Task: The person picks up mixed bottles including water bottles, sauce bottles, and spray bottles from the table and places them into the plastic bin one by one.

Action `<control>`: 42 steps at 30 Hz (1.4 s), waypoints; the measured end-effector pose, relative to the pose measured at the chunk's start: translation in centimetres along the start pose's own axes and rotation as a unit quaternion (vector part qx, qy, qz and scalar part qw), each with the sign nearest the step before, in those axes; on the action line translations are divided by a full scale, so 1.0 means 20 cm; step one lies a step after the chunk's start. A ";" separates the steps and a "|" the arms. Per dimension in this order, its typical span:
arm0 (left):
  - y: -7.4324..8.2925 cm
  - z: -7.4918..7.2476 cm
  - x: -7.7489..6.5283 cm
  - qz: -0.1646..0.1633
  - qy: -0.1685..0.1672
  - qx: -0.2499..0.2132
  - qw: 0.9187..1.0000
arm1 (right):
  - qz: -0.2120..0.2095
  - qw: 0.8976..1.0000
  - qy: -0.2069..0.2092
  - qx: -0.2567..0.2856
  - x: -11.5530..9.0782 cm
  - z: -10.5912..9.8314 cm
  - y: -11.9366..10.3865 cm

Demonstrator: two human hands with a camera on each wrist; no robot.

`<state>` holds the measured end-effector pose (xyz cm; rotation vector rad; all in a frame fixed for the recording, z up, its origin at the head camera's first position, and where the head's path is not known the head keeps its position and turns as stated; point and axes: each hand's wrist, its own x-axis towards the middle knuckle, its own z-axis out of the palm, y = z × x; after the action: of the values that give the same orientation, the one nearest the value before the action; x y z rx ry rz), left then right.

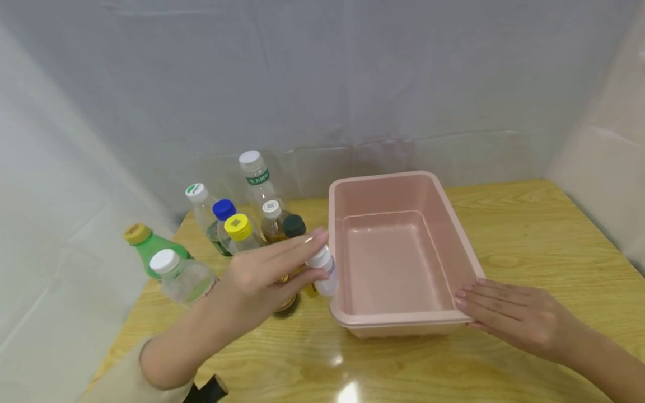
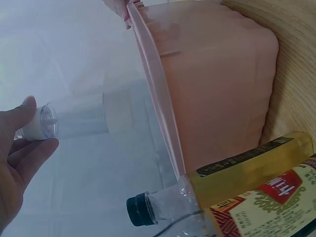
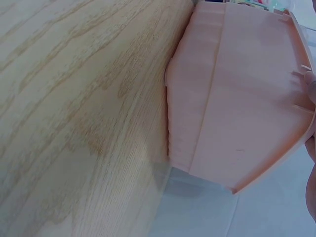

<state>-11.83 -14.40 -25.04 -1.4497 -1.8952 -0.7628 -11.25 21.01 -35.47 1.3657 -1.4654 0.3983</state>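
Observation:
My left hand (image 1: 262, 274) pinches a clear plastic bottle (image 1: 328, 282) by its white cap, between thumb and fingers. The bottle is beside the left rim of a pink plastic basin (image 1: 388, 322); in the left wrist view its transparent body (image 2: 81, 116) stands apart from the rim. At the basin's near right corner, my right hand (image 1: 519, 316) grips the rim, some fingers over the edge and the thumb against the outer wall. Below the left hand's bottle in the left wrist view is a yellow-liquid bottle (image 2: 247, 170) with a dark green cap and printed label.
Several bottles stand to the left of the basin, including a green one (image 1: 156, 249) with a tan cap, a yellow-capped one (image 1: 244, 232) and a tall clear one (image 1: 259, 179). A wooden table (image 1: 529, 235) carries everything. Behind it hangs pale sheeting (image 1: 353, 84).

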 end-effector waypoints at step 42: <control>-0.15 0.35 0.52 -0.248 -0.219 -0.001 0.944 | 0.000 1.000 -0.006 0.009 0.01 -0.02 0.00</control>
<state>-17.69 -3.42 -21.66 -1.2192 -2.6629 -0.6948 -10.93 21.21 -35.17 1.3845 -1.4745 0.4049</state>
